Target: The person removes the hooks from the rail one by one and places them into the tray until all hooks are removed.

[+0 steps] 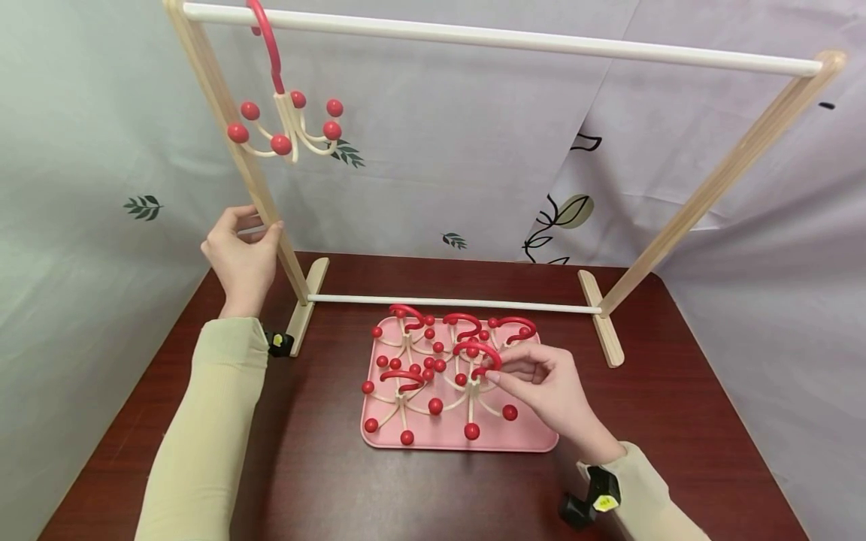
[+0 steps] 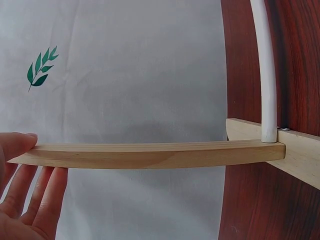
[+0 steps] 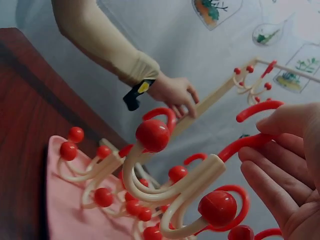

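My left hand grips the left wooden post of a stand, thumb on one face and fingers behind the other, as the left wrist view shows. Over a pink tray, my right hand pinches the red curved hook of a cream multi-arm hanger between thumb and fingers. Red balls tip its arms. More hangers of this kind, such as a front-left hanger, crowd the tray with hooks upward. One hanging hanger dangles by its red hook from the left end of the white top rod.
The stand's right post leans outward toward the top. A white lower rod joins the two wooden feet just behind the tray. Patterned pale cloth hangs behind and beside the dark red table.
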`<action>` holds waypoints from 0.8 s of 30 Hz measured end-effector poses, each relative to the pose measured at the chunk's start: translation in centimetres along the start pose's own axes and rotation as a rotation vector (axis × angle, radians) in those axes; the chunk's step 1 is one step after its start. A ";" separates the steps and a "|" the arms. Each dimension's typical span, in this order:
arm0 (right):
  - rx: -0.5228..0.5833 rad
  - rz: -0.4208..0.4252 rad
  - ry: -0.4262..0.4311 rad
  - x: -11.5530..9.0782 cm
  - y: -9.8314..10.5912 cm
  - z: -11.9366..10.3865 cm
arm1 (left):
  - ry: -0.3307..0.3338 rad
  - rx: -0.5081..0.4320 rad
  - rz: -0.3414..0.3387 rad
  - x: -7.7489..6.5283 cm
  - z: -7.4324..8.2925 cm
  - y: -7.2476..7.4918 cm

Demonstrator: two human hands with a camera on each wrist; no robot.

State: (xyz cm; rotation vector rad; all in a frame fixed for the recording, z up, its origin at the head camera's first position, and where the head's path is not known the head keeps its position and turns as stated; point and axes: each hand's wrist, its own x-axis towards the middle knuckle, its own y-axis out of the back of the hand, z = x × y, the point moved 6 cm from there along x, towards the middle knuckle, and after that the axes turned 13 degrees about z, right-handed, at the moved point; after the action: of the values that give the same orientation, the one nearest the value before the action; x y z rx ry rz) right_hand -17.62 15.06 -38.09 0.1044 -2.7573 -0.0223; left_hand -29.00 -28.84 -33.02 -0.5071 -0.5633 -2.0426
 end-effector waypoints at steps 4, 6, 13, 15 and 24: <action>0.019 -0.027 -0.009 -0.8 0.0 0.8 | -0.002 -0.001 0.001 0.0 0.0 0.0; 0.015 -0.024 -0.018 -1.1 0.1 1.2 | -0.001 0.000 -0.001 0.0 0.0 0.0; -0.011 -0.007 -0.081 -1.5 0.4 2.7 | 0.005 0.002 -0.002 0.0 0.0 0.0; -0.013 -0.011 -0.091 -1.6 0.3 3.1 | 0.007 0.001 -0.003 0.0 0.0 0.0; -0.027 -0.017 -0.115 -2.0 0.0 4.4 | -0.005 -0.002 0.002 -0.1 0.0 0.1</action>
State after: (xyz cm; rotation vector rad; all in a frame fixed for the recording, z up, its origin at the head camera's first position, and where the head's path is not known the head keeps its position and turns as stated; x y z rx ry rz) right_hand -17.40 15.26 -42.95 0.1232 -2.8695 -0.0727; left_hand -28.92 -28.83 -33.02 -0.5134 -0.5633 -2.0407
